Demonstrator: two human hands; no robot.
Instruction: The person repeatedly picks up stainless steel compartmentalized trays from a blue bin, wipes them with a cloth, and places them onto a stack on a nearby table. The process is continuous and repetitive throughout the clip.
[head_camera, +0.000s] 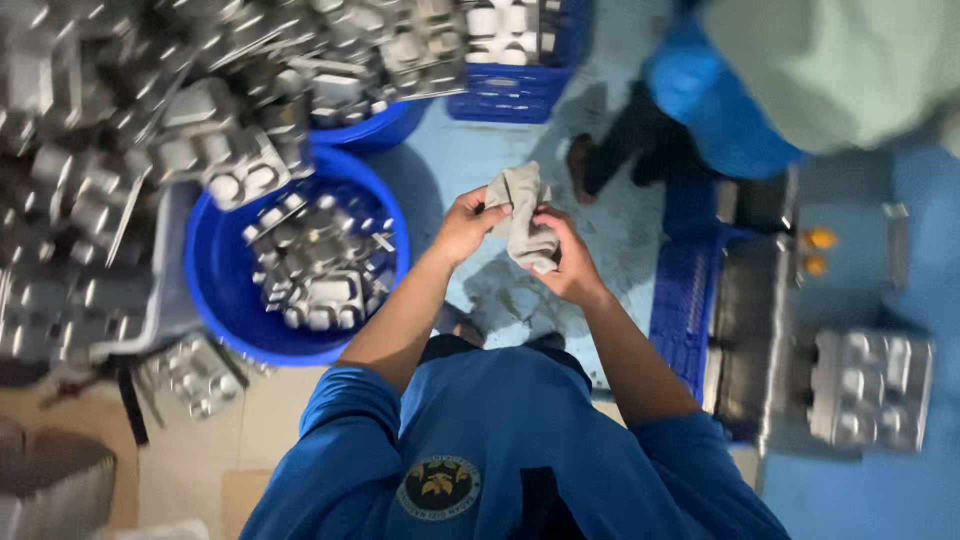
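you've got a grey-beige cloth (522, 217) bunched between your hands, its upper end pinched in your left hand (468, 226) and standing up above those fingers, the crumpled lower part gathered under your right hand (565, 264), held in the air, limp and folded.

One grey cloth (525, 220), two blue tubs (215, 290), two blue crates (515, 90), and too many steel trays (320, 265) to count.

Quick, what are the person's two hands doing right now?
Left hand: closed, gripping the upper end of a grey cloth.
Right hand: closed on the same cloth's lower part.
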